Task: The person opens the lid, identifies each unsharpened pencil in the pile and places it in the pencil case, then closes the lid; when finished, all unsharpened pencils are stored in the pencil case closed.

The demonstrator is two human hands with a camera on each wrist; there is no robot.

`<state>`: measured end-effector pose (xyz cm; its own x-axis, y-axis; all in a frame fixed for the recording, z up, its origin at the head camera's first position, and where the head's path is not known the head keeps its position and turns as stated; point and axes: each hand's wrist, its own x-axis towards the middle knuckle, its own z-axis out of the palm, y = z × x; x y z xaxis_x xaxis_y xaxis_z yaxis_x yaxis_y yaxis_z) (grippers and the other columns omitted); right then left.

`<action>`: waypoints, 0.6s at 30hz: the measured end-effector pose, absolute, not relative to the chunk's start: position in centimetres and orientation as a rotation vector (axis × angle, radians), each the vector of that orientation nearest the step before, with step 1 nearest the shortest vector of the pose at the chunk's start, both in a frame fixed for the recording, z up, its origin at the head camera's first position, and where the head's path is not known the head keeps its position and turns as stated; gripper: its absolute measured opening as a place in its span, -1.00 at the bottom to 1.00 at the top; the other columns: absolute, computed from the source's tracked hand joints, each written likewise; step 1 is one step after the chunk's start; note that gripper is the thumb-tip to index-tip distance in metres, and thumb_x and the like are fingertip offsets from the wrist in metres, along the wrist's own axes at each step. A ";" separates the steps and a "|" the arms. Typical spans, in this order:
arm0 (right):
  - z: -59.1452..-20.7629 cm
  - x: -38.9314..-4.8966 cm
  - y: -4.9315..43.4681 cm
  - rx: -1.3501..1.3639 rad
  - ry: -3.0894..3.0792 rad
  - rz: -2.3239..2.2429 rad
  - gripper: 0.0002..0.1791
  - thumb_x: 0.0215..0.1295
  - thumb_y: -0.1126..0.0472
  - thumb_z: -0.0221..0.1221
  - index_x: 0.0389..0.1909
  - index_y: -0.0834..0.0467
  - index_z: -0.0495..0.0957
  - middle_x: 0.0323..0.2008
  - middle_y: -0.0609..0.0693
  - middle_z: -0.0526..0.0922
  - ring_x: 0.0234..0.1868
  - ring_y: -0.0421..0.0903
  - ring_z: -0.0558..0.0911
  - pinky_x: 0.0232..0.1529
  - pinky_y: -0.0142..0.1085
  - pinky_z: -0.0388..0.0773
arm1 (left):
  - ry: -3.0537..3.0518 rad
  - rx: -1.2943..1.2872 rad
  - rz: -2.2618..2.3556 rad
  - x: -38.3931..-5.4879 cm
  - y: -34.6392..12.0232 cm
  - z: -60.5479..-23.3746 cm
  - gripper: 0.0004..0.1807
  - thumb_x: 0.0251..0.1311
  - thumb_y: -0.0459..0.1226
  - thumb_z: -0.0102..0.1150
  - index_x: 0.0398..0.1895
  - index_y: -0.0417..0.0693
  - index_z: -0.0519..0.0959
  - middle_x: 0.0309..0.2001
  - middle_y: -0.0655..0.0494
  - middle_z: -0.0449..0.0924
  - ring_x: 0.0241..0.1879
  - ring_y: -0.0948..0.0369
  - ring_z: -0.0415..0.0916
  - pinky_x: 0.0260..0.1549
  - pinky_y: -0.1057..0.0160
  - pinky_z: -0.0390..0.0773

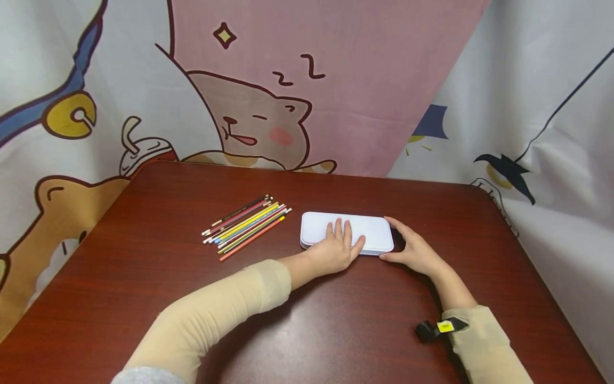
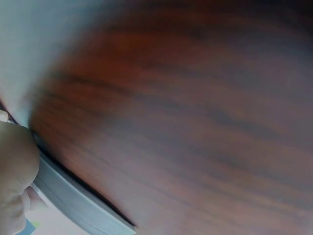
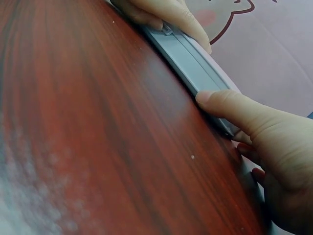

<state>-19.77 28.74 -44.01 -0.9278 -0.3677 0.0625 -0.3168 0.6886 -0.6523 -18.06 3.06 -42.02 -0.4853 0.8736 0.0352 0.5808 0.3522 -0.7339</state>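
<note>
White case, left hand spread over its top, right hand pinching its right end

I can see the person's left arm, cream-sleeved, bent and angling in from the near side. The left hand lies palm down, fingers stretched straight away from the body and slightly spread. Opposite, the right arm slants inward, and the right hand curves, its thumb and index finger held well apart in a C.
</note>
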 end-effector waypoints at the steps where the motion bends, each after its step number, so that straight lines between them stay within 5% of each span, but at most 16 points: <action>1: -44.0 -19.7 28.7 -0.573 2.819 -1.068 0.09 -0.05 0.06 0.49 0.44 0.20 0.07 0.35 0.29 0.19 0.36 0.23 0.15 0.25 0.19 0.08 | -2.190 -1.270 0.931 -18.1 3.1 -42.0 -0.48 0.46 -0.21 -0.41 0.44 -0.07 0.19 0.13 -0.41 0.41 0.06 -0.24 0.46 -0.09 -0.06 0.53; 18: -43.9 -19.7 28.6 -0.574 2.838 -1.066 0.08 -0.06 0.08 0.49 0.42 0.23 0.09 0.32 0.31 0.23 0.33 0.25 0.18 0.23 0.20 0.09 | -2.124 -1.313 0.981 -18.3 2.9 -42.0 -0.48 0.46 -0.23 -0.44 0.43 -0.11 0.18 0.11 -0.44 0.42 0.04 -0.23 0.48 -0.13 -0.08 0.54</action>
<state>-19.69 28.61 -43.94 -0.9292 -0.3615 0.0770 -0.3227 0.6921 -0.6457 -18.28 2.92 -42.02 -0.4422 0.8968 0.0110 0.5732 0.2921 -0.7656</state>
